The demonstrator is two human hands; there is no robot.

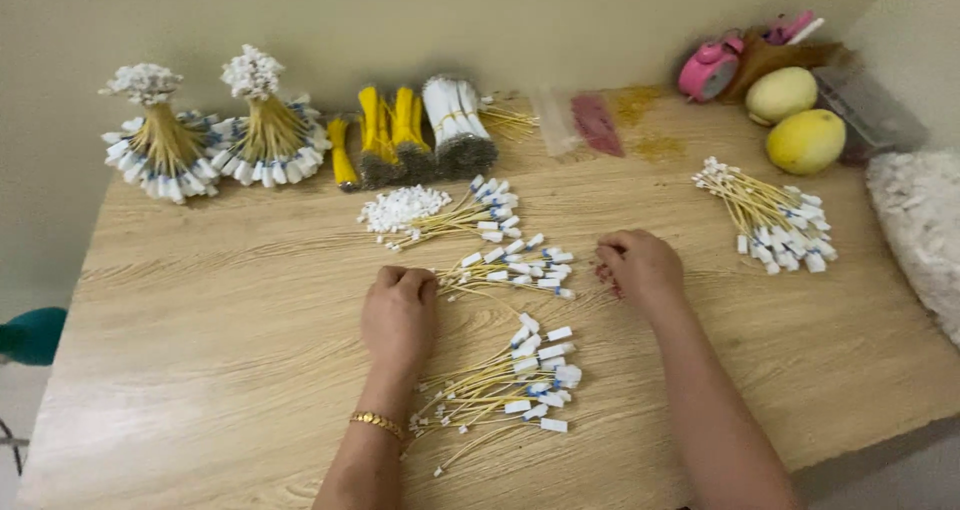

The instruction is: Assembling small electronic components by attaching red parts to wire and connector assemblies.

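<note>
Nearest lies a loose fan of thin yellow cables (500, 390) with white tagged ends, on the wooden table (200, 370) between the 2 forearms. Left hand (400, 315), fingers curled down, rests knuckles-up just left of a second small cable pile (515, 270); whether it pinches anything cannot be told. Right hand (640, 267) is loosely fisted just right of that pile, its grip also hidden. Tied bundles (270, 130) stand along the wall.

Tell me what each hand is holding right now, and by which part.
It cannot be told. The left hand and right hand rest curled on the table beside the middle pile of yellow cables; any grip is hidden.
</note>
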